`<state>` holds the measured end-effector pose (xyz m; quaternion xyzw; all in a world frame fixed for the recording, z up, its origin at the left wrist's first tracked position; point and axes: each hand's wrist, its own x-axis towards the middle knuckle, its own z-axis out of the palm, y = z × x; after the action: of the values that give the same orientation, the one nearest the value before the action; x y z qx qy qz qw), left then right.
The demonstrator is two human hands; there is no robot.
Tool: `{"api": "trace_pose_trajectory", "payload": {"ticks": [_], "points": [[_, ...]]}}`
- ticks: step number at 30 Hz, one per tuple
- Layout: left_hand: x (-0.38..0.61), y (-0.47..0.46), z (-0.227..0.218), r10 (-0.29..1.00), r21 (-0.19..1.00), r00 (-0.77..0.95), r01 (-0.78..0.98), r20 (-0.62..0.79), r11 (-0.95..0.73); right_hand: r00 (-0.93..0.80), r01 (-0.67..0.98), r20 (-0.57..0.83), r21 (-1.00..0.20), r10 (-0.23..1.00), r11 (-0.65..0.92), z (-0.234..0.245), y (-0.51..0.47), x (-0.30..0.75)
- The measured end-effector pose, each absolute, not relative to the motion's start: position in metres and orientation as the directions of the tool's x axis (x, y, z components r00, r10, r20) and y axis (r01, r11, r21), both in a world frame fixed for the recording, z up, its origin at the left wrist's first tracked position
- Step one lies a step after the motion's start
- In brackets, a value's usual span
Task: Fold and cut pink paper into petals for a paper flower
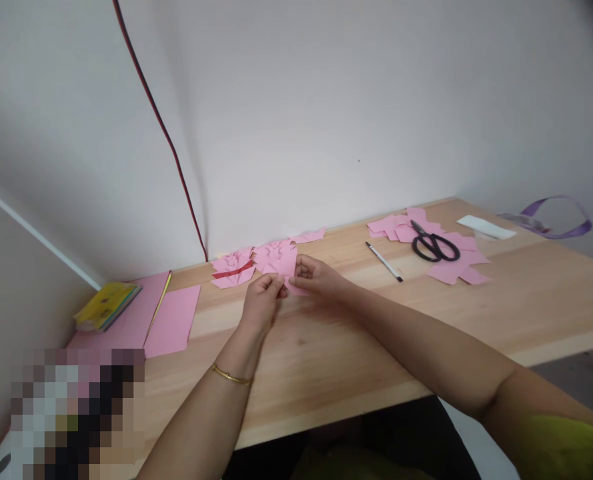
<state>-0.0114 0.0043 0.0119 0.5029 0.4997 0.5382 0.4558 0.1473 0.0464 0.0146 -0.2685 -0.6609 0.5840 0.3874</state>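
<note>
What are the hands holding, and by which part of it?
A pink paper piece: the left hand pinches it near its lower left, the right hand at its right side. Exact finger contact is too small to tell.

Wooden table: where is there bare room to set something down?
Bare wood shows between the left hand and the pink sheets, and between the right forearm and the scissors and white pen. It is crowded along the wall near the left hand, with folded pink pieces, and around the scissors, which lie on pink cuttings.
</note>
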Motion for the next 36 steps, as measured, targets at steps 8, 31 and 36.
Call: {"api": "trace_pose_trajectory", "payload": {"ticks": [8,31,36], "points": [[-0.01,0.005,0.008,0.992,0.994,-0.083,-0.046,0.095,-0.099,-0.492,-0.085,0.156,-0.988,0.857,0.131,0.014,0.047,0.146],[-0.007,0.002,0.014,0.987,0.995,-0.134,-0.033,0.084,-0.09,-0.555,-0.242,0.192,-0.968,0.809,0.064,0.014,0.037,0.142],[-0.008,0.002,0.015,0.988,0.995,-0.143,-0.073,0.064,-0.074,-0.56,-0.269,0.185,-0.963,0.808,0.034,0.011,0.038,0.142]]}}
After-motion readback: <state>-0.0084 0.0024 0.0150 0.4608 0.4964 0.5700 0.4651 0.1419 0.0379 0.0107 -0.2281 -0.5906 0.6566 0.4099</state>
